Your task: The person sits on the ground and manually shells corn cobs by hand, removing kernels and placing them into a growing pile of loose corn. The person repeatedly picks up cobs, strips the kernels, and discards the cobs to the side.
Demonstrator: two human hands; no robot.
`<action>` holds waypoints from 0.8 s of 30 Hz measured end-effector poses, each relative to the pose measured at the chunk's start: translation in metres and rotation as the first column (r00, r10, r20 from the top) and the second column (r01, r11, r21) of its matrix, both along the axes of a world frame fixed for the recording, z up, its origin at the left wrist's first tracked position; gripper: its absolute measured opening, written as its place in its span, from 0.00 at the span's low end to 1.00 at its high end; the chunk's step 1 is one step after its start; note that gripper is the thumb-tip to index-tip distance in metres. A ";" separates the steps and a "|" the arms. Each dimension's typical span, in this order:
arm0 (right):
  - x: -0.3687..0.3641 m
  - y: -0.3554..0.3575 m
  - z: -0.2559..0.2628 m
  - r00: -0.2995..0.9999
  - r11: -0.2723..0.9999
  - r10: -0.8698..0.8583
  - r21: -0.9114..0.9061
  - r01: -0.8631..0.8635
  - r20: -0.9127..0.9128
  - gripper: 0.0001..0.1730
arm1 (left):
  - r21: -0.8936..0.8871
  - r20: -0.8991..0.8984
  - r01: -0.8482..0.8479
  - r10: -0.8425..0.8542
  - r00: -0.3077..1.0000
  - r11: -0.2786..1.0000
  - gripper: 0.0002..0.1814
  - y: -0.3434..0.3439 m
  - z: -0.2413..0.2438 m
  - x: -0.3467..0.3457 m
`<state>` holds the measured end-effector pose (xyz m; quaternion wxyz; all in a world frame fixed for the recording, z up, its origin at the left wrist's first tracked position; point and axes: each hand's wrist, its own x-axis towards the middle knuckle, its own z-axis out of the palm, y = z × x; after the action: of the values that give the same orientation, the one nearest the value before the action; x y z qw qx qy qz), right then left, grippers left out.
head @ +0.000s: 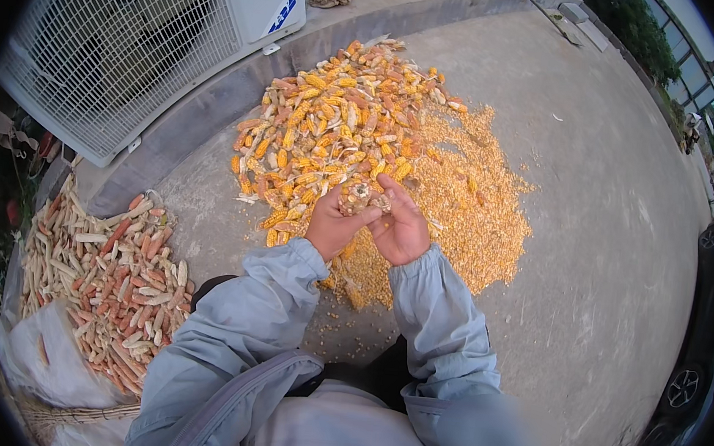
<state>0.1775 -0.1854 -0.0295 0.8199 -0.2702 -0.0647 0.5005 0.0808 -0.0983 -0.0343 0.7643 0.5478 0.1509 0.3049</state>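
Near the middle of the view, my left hand (333,224) is closed around a corn cob (355,196) whose rounded end faces up. My right hand (402,230) is beside it, thumb and fingers spread around a smaller cob piece (380,204) that touches the first; whether the two pieces are joined is not clear. Beyond my hands lies a heap of corn ears (334,116), some yellow with kernels and some partly bare. Loose kernels (479,214) spread over the concrete to the right and under my hands.
Bare corn cobs (128,286) are piled at the lower left, with a clear plastic sheet (52,355) beside them. An air conditioner's outdoor unit (125,37) stands at the upper left by a raised concrete ledge (214,108). A dark car (697,342) is at the right edge.
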 end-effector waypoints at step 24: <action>0.002 -0.007 0.009 0.869 0.990 -0.004 -0.121 0.073 0.494 0.09 | -0.199 -0.016 0.132 -0.138 0.990 0.971 0.10 0.001 0.019 -0.006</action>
<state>0.1790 -0.1927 -0.0207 0.7657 -0.4453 -0.2320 0.4019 0.0747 -0.0970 -0.0155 0.8314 0.4829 0.1543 0.2275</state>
